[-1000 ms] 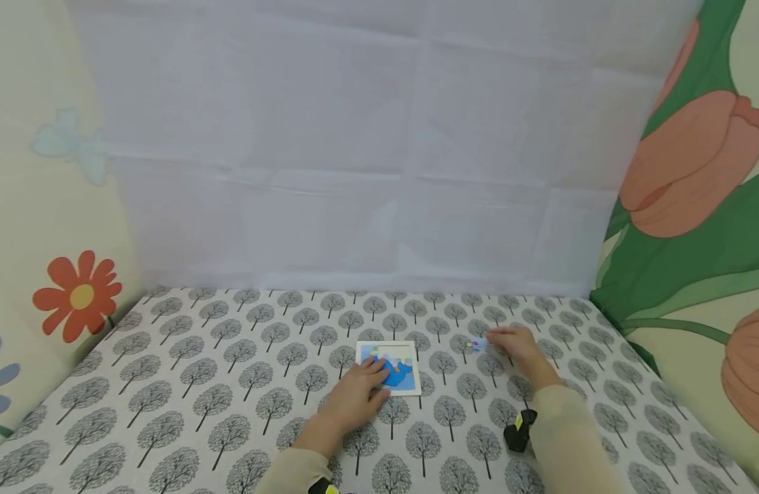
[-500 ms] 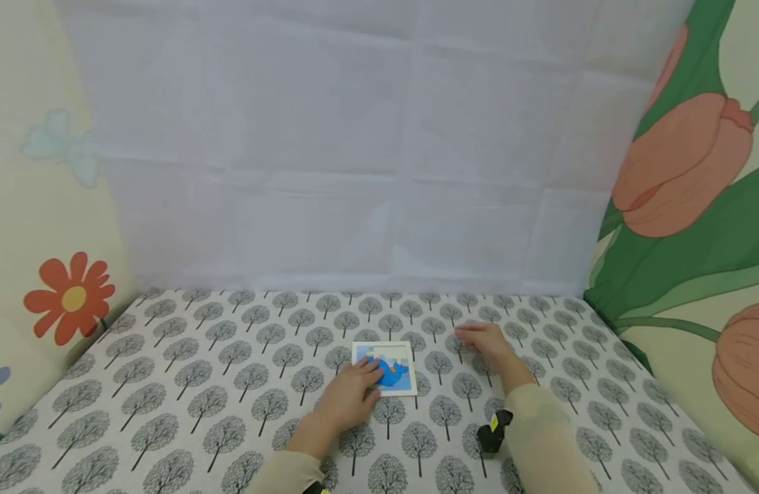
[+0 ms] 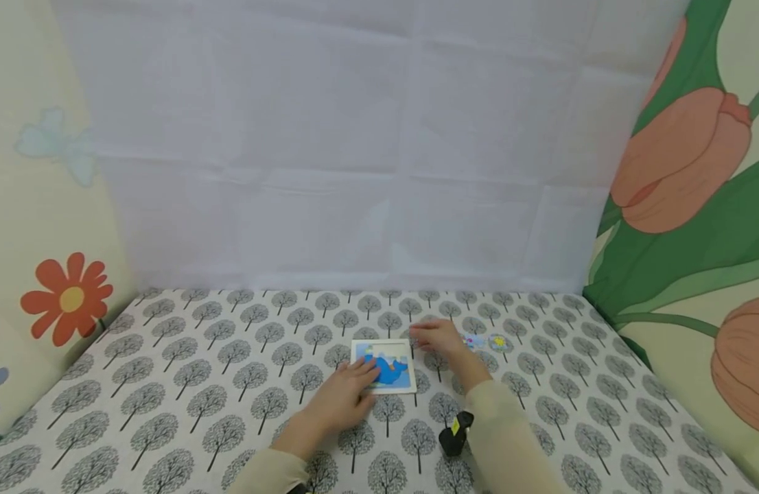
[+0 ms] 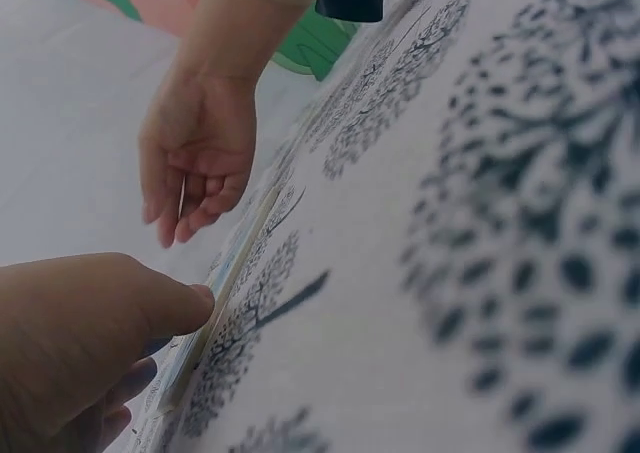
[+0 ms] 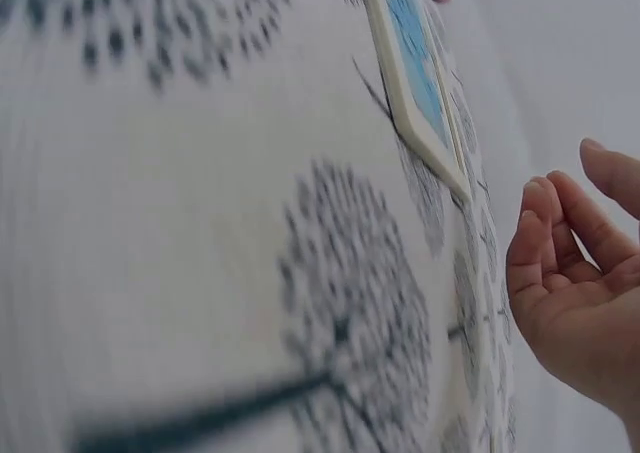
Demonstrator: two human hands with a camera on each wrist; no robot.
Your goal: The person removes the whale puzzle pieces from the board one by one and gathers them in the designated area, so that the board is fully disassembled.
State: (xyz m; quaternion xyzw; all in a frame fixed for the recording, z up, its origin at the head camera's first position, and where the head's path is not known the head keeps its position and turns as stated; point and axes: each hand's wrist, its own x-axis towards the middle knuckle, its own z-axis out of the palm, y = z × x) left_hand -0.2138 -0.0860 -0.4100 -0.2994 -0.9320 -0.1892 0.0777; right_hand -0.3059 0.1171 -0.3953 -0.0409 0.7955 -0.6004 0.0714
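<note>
A small white-framed picture puzzle (image 3: 392,374) with a blue whale lies flat on the patterned cloth; a pale area shows along its upper part. My left hand (image 3: 345,392) rests on its left side, fingers extended over the picture. In the left wrist view the left thumb (image 4: 185,308) lies at the frame's edge. Just off the frame's upper right corner hovers my right hand (image 3: 440,337). Its fingers (image 5: 540,235) are loosely curled, the thumb stands apart, and I see nothing held. Two small colourful pieces lie behind it, one pinkish (image 3: 474,341) and one with yellow (image 3: 498,342).
Tree-print cloth (image 3: 231,412) covers the table. A white sheet (image 3: 330,171) hangs behind it, and flower-patterned walls (image 3: 682,171) stand at both sides. A black wrist device (image 3: 455,434) sits at the right sleeve.
My right hand has moved left from the small pieces to beside the frame, uncovering the pieces. My left hand has stayed on the puzzle.
</note>
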